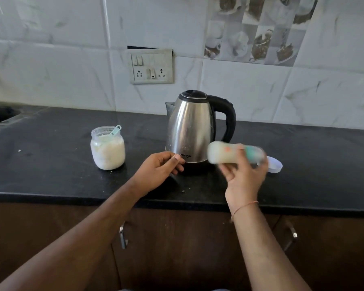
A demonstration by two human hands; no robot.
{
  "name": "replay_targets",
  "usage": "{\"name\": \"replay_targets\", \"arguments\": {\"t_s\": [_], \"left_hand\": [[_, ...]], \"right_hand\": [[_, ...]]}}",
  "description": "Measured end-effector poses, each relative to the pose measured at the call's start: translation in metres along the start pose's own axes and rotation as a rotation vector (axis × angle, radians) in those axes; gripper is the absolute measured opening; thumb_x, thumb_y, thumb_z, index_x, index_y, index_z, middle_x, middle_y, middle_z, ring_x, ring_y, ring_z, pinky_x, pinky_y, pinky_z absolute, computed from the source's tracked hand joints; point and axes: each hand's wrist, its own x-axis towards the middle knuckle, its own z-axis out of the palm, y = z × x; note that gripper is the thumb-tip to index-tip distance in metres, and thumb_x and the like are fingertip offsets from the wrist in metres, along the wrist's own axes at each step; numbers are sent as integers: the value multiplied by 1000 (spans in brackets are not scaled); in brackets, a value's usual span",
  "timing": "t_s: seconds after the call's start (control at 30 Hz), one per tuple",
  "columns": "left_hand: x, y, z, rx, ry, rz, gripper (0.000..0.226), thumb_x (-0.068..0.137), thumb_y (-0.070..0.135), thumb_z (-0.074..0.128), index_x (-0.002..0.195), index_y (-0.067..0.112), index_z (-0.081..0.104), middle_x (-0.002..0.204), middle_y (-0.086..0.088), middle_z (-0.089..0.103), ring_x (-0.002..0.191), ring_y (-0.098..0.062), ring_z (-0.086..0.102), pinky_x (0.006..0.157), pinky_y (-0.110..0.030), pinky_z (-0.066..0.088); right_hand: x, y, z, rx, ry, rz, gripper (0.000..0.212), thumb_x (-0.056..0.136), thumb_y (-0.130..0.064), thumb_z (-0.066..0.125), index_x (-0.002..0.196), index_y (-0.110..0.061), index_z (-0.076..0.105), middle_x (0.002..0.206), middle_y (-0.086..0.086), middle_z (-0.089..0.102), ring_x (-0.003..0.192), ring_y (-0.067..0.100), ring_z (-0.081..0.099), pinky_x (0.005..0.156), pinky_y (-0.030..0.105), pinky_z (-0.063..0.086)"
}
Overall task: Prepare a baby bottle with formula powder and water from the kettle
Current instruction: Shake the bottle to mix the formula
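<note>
My right hand (245, 177) grips a baby bottle (225, 153) lying sideways in the air, blurred by motion, with milky white liquid inside and a teal cap end toward the right. My left hand (162, 169) hovers over the black counter in front of the kettle, fingers loosely curled, holding nothing. The steel kettle (189, 127) with a black lid and handle stands on the counter behind both hands. An open glass jar of white formula powder (107, 149) with a light-blue scoop (116, 130) in it stands to the left.
A white round lid (274, 163) lies on the black counter (50, 164) right of the bottle. A switch and socket panel (151, 67) sits on the tiled wall. Brown cabinet doors with metal handles (123, 236) are below the counter edge.
</note>
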Motion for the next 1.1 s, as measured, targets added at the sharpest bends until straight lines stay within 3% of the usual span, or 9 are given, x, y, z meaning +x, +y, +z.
{"name": "replay_targets", "arguments": {"t_s": [0.17,0.3,0.4,0.53,0.67,0.8,0.9,1.03,1.1], "left_hand": [[-1,-1,2,52,-30,4,26,113,34,56,110,26,80,99,6,82,92,-10,77,82,-19,56],[-1,-1,1,30,-4,2,27,113,33,55,108,26,80,98,6,82,89,-9,76,82,-21,54],[0,-3,2,46,-25,-3,26,113,34,55,111,25,80,99,6,83,92,-12,77,86,-25,58],[-2,0,1,31,-7,3,27,113,34,55,109,24,80,99,5,83,89,-9,76,80,-17,54],[-1,-1,1,61,-35,6,26,112,34,56,111,24,80,100,6,83,91,-10,77,85,-23,59],[0,-1,1,25,-10,8,27,113,32,55,110,22,80,98,3,83,87,-8,75,78,-16,55],[0,-3,1,54,-30,2,26,113,34,55,112,24,79,99,5,82,90,-9,76,83,-19,58],[1,-3,0,36,-13,-7,26,113,35,54,111,27,79,100,6,82,90,-10,76,82,-21,54],[1,-4,2,51,-20,-2,26,113,35,55,110,26,79,99,7,83,91,-12,77,83,-21,55]], "right_hand": [[-4,1,0,-184,-187,146,64,93,-13,84,146,-34,55,128,5,69,112,27,78,77,51,68],[5,-6,-4,78,63,14,64,97,-18,81,150,-31,47,138,5,66,122,32,74,80,49,68],[-6,-2,0,-202,-192,121,62,95,-13,82,146,-35,55,122,-1,72,108,25,79,74,48,67],[7,-5,-6,54,67,-3,57,98,-16,79,144,-31,49,136,3,65,122,32,74,75,46,67],[-2,0,0,-220,-182,137,60,95,-14,82,145,-34,55,128,4,70,111,27,78,77,50,68],[11,-4,-4,72,91,-18,64,98,-15,79,150,-31,45,144,7,59,128,34,69,79,48,68],[3,1,0,-112,-140,139,63,94,-15,83,146,-34,53,135,7,65,118,29,75,75,47,68],[12,-5,-5,76,68,-3,60,99,-19,78,149,-30,46,140,6,62,122,31,73,75,44,67],[8,-5,-1,-22,-19,41,59,99,-16,78,149,-29,49,135,4,66,119,30,75,74,45,68]]}}
